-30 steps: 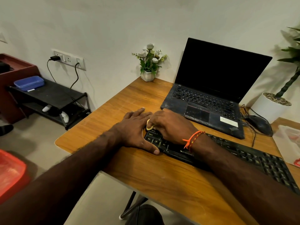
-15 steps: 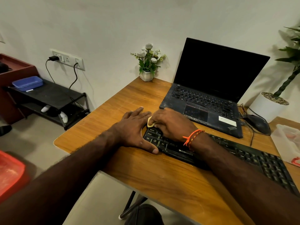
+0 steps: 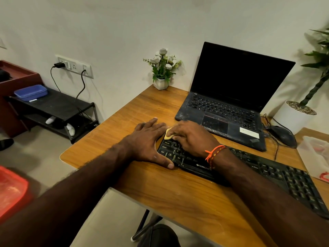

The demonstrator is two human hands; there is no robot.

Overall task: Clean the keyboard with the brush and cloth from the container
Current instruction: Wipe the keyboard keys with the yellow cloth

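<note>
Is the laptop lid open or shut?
Open: the laptop lid stands upright, with its dark screen and keys exposed behind the keyboard.

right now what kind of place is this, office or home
Most likely a small home office or study corner. A wooden desk against a plain wall carries an open laptop, a black keyboard and a mouse, while a low rack nearby holds shoes.

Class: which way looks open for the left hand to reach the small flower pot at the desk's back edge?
Probably straight ahead: the left hand lies flat beside the keyboard, and bare desk stretches to the flower pot.
</note>
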